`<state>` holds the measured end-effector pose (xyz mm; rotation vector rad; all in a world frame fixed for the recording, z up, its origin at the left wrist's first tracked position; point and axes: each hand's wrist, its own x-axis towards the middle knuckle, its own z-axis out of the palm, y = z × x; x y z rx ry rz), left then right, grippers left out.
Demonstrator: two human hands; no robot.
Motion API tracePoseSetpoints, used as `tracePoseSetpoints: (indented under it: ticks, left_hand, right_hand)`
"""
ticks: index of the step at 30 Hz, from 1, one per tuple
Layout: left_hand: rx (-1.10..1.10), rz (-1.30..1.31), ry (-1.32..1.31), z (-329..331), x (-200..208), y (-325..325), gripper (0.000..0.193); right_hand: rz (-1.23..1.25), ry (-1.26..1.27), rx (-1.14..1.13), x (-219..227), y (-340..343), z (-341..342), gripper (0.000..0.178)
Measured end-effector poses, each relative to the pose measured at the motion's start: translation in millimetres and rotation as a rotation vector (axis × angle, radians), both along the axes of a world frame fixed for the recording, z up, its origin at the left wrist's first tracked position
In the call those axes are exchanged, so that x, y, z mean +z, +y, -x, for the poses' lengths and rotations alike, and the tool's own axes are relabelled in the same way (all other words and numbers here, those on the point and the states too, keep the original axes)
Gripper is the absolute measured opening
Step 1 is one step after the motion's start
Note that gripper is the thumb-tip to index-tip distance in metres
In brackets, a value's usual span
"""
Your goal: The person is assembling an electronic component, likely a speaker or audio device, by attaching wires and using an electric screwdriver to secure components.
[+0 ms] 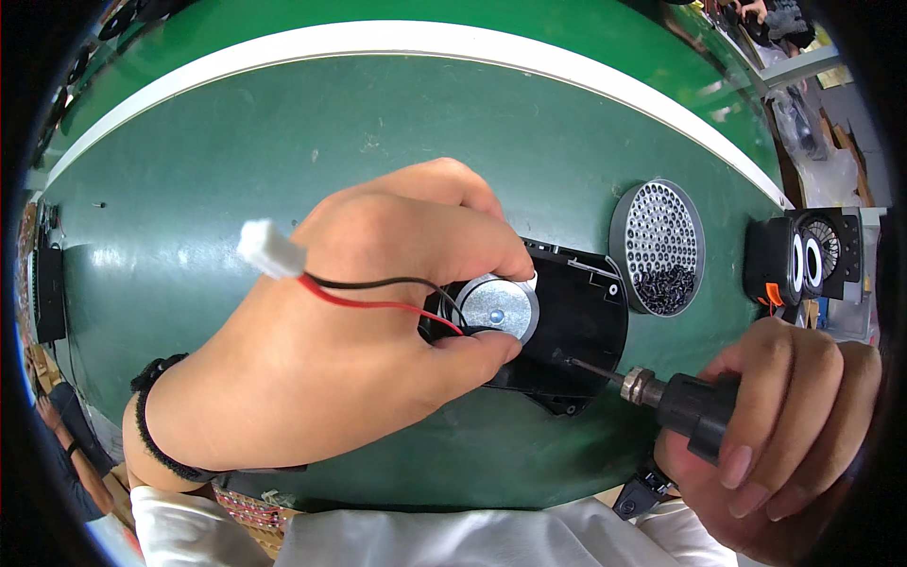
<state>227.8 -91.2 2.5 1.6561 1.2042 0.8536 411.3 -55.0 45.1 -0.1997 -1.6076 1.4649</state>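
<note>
Left grip [354, 293] over green tabletop [236, 142], person [85, 472] leftward

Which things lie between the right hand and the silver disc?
The front of the black driver, then part of the black casing: head view.

Round silver metal part [491, 300], face up, over left half of black plastic housing [590, 321], flat on bench [283, 113]. Red lead [378, 303], black lead [378, 283], white connector [270, 249]. Screwdriver [688, 406] slanted, tip at housing.
</note>
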Motion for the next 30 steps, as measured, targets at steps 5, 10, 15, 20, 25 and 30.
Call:
tracePoseSetpoints:
  ticks: [5, 10, 15, 20, 25, 30]
  left_hand:
    - [-0.003, -0.009, 0.033, 2, -4, 2, 0.033]
    - [0.002, -0.058, 0.074, -1, -9, 8, 0.032]
    - [-0.004, -0.005, 0.144, -8, -2, 16, 0.030]
    - [0.036, 0.085, 0.073, -1, -11, 9, 0.030]
    - [-0.036, -0.006, 0.064, -4, -6, 12, 0.029]
    - [0.035, -0.063, 0.085, -13, 16, 6, 0.029]
  right_hand:
    - [0.010, -0.045, 0.089, -2, 3, -6, 0.038]
    - [0.020, -0.085, 0.182, -1, 13, -19, 0.040]
    - [0.021, -0.122, 0.287, 6, 19, -45, 0.042]
    - [0.175, 0.066, -0.317, -23, -27, -23, 0.035]
    - [-0.202, 0.063, 0.233, -21, 1, -38, 0.041]
    - [0.009, 0.026, -0.384, -28, -29, -16, 0.037]
